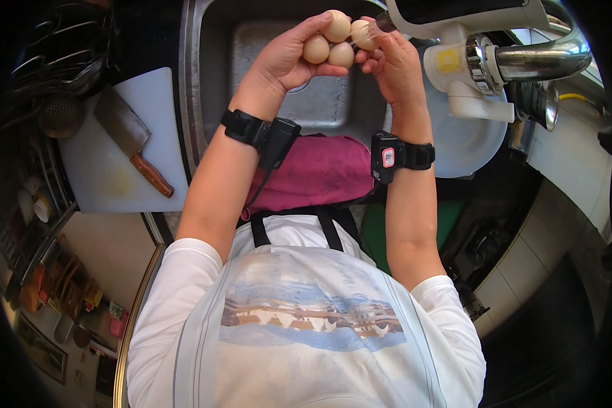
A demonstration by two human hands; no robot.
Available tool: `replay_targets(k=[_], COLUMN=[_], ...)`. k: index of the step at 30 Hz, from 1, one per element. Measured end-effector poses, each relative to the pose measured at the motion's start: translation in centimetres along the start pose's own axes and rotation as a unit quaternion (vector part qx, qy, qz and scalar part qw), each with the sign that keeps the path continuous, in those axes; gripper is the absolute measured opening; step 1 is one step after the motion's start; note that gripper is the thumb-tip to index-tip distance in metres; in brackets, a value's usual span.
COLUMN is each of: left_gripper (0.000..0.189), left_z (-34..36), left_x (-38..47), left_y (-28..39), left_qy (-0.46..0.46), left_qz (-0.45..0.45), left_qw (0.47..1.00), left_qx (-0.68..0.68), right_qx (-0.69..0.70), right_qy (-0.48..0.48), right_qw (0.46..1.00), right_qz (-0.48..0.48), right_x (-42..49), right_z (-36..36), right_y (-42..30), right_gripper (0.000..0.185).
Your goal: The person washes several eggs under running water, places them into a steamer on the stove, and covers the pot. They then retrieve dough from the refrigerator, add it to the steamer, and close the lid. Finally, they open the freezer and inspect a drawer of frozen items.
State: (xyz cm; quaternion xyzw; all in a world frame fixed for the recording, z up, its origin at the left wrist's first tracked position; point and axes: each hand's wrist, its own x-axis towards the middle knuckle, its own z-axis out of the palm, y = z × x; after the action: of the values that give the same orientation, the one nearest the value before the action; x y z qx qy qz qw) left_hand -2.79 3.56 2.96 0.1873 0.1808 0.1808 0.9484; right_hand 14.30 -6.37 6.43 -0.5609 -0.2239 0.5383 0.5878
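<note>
Several pale, round eggs [316,49] are held over a metal sink basin [316,104]. My left hand [290,53] cups three of them in its palm and curled fingers. Between the fingers and thumb of my right hand [390,58] is another egg [363,34], close beside the others. Water from the dark tip of the tap outlet [386,22] appears to run over that egg and my right fingers. Whether the eggs have shells, I cannot tell.
A cleaver [125,125] lies on a white cutting board [97,178] at the left, near a perforated ladle [61,116]. Right of the sink are a translucent basin [464,148] and a tap fitting [469,64]. A pink cloth [316,171] covers the sink's front edge.
</note>
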Motion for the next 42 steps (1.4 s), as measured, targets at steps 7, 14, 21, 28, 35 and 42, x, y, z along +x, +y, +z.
replay_targets(k=[7,14,21,28,35,42], left_gripper=[0.051,0.059,0.059,0.048,0.052,0.056], left_z=[0.3,-0.6,-1.1,0.2,0.5,-0.4], left_x=[0.7,1.1,1.0,2.9,1.2,0.1], left_y=[-0.4,-1.1,-0.9,-1.8,-3.0,-1.3], left_qy=[-0.063,-0.153,-0.114,0.021,-0.077,-0.079], left_qz=[-0.005,-0.016,-0.021,-0.016,-0.067,-0.025], left_qw=[0.997,0.984,0.978,0.996,0.988,0.983], left_qx=[0.032,-0.095,-0.173,-0.086,-0.119,-0.164], right_qx=[-0.123,-0.277,-0.256,-0.292,-0.403,-0.644], right_qy=[0.017,0.024,0.036,0.095,0.134,0.266], right_qw=[0.991,0.940,0.963,0.927,0.873,0.609], right_qz=[-0.049,-0.200,-0.078,-0.213,-0.240,-0.380], right_x=[-0.4,-1.4,-0.7,-1.3,-2.4,-2.5], right_z=[-2.1,-1.1,-0.7,-1.4,-5.6,-8.1], right_y=[0.1,-0.1,-0.1,1.3,2.1,-1.9], right_gripper=[0.031,0.031,0.032,0.035,0.047,0.039])
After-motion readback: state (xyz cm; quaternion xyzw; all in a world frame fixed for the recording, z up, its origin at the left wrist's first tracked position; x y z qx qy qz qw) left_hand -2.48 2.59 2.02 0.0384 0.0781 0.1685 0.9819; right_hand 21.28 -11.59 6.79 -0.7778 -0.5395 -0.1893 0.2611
